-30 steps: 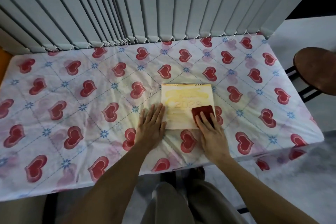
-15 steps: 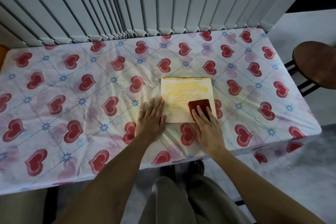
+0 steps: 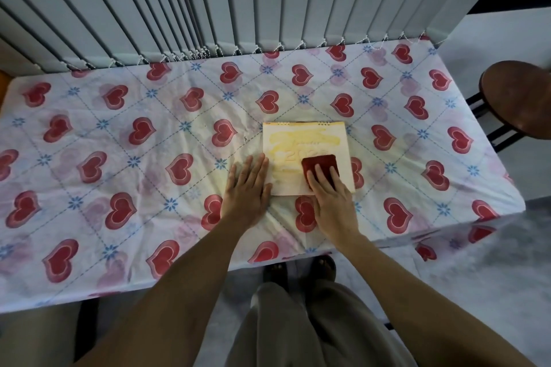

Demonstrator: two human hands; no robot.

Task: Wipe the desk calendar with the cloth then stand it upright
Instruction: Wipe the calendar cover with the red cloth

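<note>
A little right of the frame's centre, the desk calendar (image 3: 307, 155) lies flat on the heart-printed tablecloth (image 3: 119, 158), its spiral binding along the far edge. The right hand (image 3: 332, 202) presses the red cloth (image 3: 319, 164) onto the calendar's lower right part, fingers spread flat over the cloth rather than curled around it — a pressing hold, not a clench. The left hand (image 3: 247, 189) lies open and flat on the tablecloth, its fingers reaching the calendar's left edge to steady it; it grasps nothing. Compared with a second ago, the cloth has slid from the lower right corner inward and a little up the cover, toward the printed area, while the left hand has kept its place. That reads as a wiping stroke under way, with the upper half of the cover seemingly not yet reached in this pass and the standing-up step not begun. As for writing, the cover carries pale yellow lettering: a year beginning "202" shows above the cloth, its last digit unclear, and a script word above it is too faint to read. No brand is visible.
</note>
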